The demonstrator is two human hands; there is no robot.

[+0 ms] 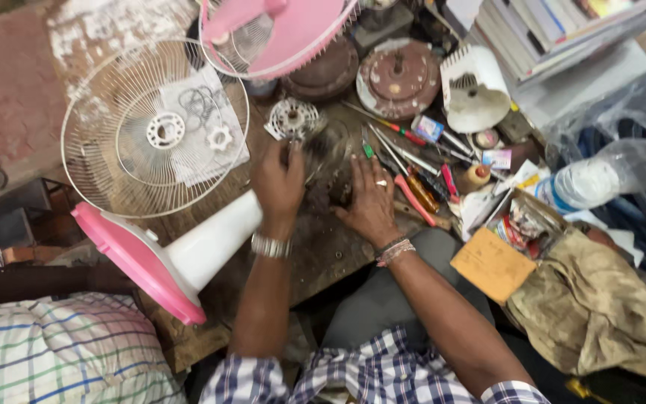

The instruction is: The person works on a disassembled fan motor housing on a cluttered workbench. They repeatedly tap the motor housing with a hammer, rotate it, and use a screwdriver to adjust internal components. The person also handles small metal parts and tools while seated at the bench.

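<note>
Apparently both hands steady a dark fan motor (330,168) on the wooden workbench (323,254): left hand (280,183) clenched over its near side, right hand (371,198) pressed flat beside it, bracing; blur hides the exact grip.

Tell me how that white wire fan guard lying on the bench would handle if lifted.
The white wire fan guard is thin open wire, so probably light for its size. It may flex somewhat. Being round and wide, it likely lies stable when flat but could roll on edge.
</note>
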